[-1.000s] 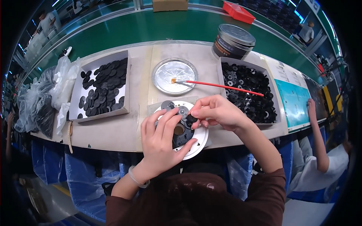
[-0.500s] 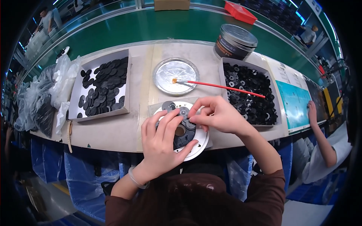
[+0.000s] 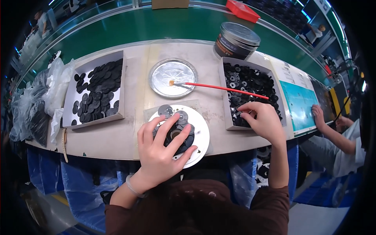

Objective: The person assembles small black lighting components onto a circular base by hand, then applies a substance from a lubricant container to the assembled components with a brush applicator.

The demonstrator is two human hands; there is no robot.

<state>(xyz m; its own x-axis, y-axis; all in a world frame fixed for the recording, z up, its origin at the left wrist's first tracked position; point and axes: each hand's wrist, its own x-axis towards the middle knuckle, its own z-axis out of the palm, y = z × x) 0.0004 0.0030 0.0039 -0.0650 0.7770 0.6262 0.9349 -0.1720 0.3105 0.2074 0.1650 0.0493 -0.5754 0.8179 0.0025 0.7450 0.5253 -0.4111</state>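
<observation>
My left hand (image 3: 159, 156) lies with its fingers spread over a white round plate (image 3: 201, 131) bearing a black round part with a centre hole. Small dark gears (image 3: 181, 116) sit on that part near its far side, partly covered by my fingers. My right hand (image 3: 264, 122) is at the near left corner of a white box (image 3: 236, 127) full of small black ringed parts (image 3: 260, 84). Its thumb and forefinger come together there; whatever lies between them is too small to make out.
A red-handled brush (image 3: 227, 89) rests from a round metal lid (image 3: 156, 88) to the right box. Behind stands a dark tin (image 3: 235, 41). At left are a box (image 3: 122, 84) of black discs and plastic bags (image 3: 31, 102). A co-worker's hand (image 3: 318, 114) touches the bench at right.
My right hand has left the white plate and moved right to the box of small black parts. My left hand stays on the plate. The whole view has shifted slightly.
</observation>
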